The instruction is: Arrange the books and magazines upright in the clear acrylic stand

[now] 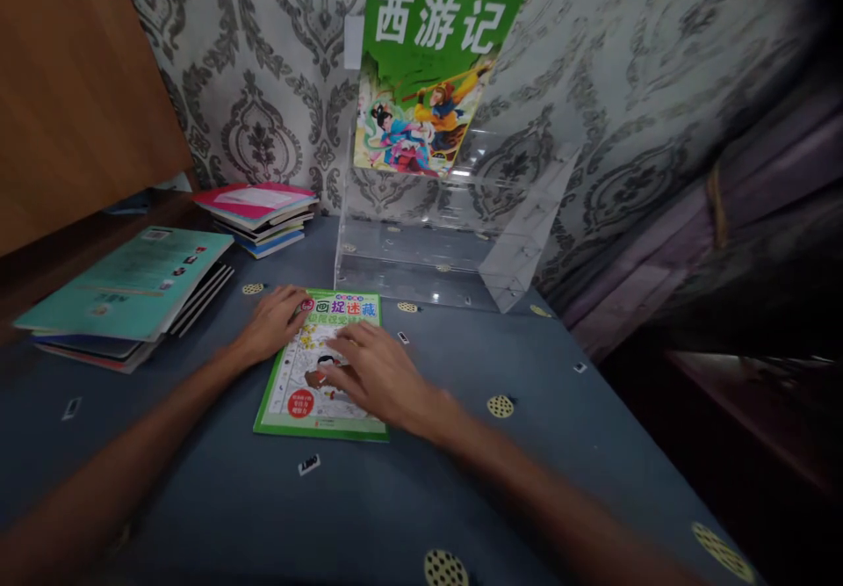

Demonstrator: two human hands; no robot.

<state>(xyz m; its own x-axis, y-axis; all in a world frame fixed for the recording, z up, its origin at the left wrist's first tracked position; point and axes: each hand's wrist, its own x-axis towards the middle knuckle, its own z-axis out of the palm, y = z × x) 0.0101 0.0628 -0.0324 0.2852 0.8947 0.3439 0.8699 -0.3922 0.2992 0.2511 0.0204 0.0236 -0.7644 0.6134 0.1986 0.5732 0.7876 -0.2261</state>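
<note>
A thin picture book (359, 406) with a green border lies flat on the table, its cover drawn with a child figure and Chinese lettering. At the book's upper left edge rests my left hand (273, 318), its fingers stretched onto the cover. Over the right half of the cover is my right hand (388, 375), fingers apart; whether the fingertips press on the cover or hover just above it I cannot tell. Neither hand is closed around the book.
Behind the book stands a clear acrylic rack (421, 283) with a green book (421, 68) upright on its top tier. To the left are a stack topped by a teal book (125, 278) and another topped by a pink one (263, 204). A curtain (678, 226) hangs right of the blue table (514, 489).
</note>
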